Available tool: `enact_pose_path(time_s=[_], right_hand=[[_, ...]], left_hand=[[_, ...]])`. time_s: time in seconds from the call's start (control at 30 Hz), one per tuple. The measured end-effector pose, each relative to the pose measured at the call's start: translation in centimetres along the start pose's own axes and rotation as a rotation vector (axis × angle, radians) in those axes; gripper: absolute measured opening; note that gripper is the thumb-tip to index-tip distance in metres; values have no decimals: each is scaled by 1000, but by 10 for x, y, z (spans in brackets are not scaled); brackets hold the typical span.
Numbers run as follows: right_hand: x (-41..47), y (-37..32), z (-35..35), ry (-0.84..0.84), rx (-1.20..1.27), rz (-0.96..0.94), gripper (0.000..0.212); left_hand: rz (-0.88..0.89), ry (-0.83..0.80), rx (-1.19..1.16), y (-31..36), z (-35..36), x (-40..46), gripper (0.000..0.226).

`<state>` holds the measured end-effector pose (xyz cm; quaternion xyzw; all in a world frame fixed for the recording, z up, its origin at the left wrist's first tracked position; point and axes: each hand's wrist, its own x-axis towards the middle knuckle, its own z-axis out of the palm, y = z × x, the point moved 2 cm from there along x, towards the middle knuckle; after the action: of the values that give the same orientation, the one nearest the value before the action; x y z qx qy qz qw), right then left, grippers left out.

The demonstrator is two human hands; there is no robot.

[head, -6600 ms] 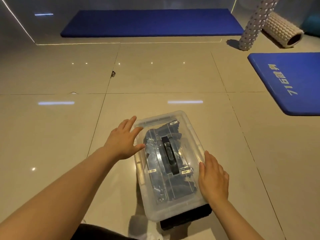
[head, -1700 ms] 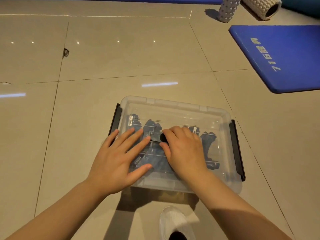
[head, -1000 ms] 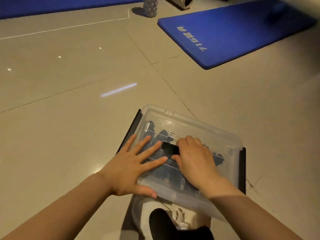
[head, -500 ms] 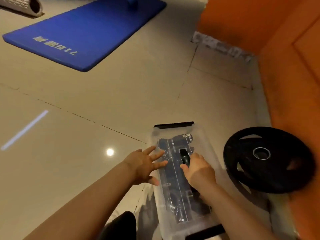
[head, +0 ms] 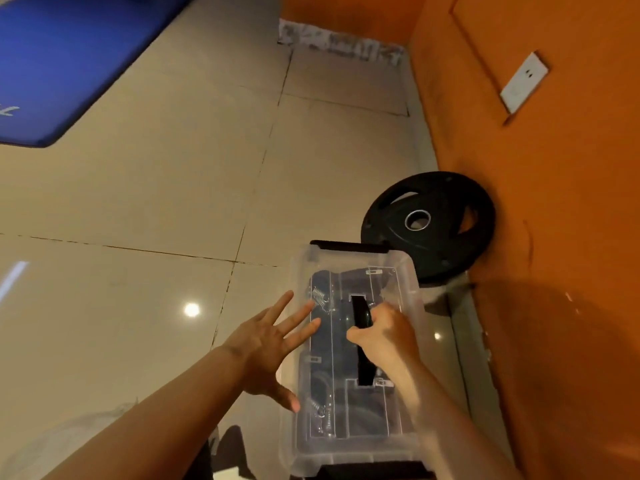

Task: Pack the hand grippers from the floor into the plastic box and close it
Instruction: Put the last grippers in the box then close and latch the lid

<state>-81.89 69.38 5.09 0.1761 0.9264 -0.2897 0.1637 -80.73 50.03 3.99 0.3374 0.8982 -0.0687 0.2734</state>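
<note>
— What's the room like underfoot?

— Glossy beige floor tiles point(head: 145, 188) with dark grout lines and bright spots of reflected ceiling light. An orange wall point(head: 561, 237) runs down the right side, carrying a white socket plate point(head: 524, 82). A black weight plate point(head: 429, 225) leans against the foot of that wall, and the corner of a blue exercise mat point(head: 62, 60) lies at upper left.

— And the plastic box point(head: 349, 441)?

— It sits low in the view, just in front of the weight plate, lid on, with black latches at its near and far ends. I can't tell whether it rests on the floor or hangs from the grip. Through the clear lid the dark hand grippers point(head: 320, 336) show inside — their coiled metal springs are visible near the left edge.

— The hands?

— The right hand point(head: 384, 336) has its fingers curled round the black handle point(head: 362, 327) on top of the lid. The left hand point(head: 268, 344) is spread, fingers straight and apart, fingertips over the lid's left edge.
</note>
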Motion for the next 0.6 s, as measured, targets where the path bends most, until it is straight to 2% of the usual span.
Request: enact_pose_path(time_s=[0.13, 0.23, 0.3, 0.47, 0.6], right_hand=[[-20, 45, -17, 40, 33, -28, 28], [-30, 79, -37, 85, 28, -67, 44], [-33, 105, -48, 92, 59, -58, 47], [-43, 154, -71, 118, 95, 80, 29], [-58, 176, -77, 196, -6, 36, 15]], left_hand=[[58, 33, 30, 39, 3, 8, 120], [123, 25, 33, 71, -2, 25, 128], [155, 26, 50, 94, -7, 38, 130], [168, 18, 63, 158, -10, 51, 129], [148, -9, 72, 194, 0, 51, 126]])
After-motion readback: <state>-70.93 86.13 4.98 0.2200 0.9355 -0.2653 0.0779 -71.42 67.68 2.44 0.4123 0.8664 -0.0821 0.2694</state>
